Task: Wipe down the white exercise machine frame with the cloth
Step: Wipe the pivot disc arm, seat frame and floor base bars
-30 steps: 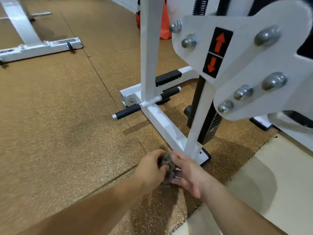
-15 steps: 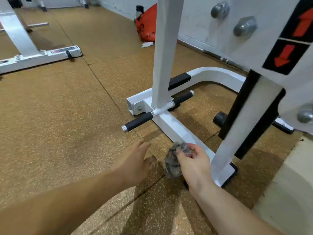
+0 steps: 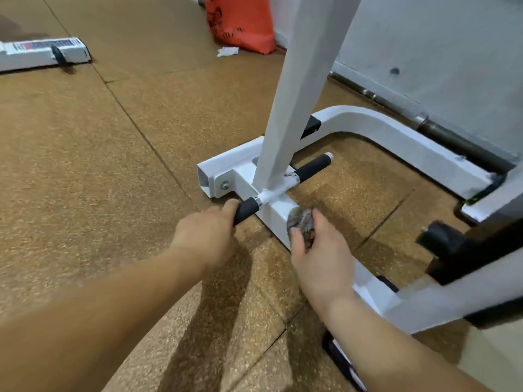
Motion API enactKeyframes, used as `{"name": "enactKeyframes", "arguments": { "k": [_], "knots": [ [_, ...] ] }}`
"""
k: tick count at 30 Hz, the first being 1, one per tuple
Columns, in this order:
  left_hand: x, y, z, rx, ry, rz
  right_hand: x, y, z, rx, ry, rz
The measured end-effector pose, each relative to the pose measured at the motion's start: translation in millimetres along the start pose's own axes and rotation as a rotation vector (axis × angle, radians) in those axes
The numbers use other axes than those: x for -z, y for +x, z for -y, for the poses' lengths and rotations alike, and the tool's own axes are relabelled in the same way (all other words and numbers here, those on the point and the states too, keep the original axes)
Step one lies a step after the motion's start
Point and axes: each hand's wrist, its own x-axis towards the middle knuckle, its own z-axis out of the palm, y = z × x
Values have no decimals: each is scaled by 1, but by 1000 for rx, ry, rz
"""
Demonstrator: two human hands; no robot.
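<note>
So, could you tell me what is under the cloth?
The cloth rests on the white base bar, gripped by the right hand; the left hand grips the handle. The patch beneath is covered.

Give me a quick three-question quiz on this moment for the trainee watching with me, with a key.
1. True or false: the right hand presses the cloth on the white base bar.
2. What does the left hand hold? A) black handle B) cloth C) white base bar
3. Fill the gap: the bag by the wall is ___ in colour.
Key: 1 true; 2 A; 3 orange.
</note>
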Motion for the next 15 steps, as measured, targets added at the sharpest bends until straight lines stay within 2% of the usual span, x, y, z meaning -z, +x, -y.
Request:
{"name": "enactKeyframes", "arguments": {
  "k": [3,9,15],
  "knots": [
    [-6,-4,0,1,-28,-74,-23,10,-5,126,-127,43],
    [-8,0,-3,18,-22,-79,-47,67,19,68,-258,115],
    [-6,-7,-7,40,-68,-142,-26,11,-26,194,-372,39]
  ]
}}
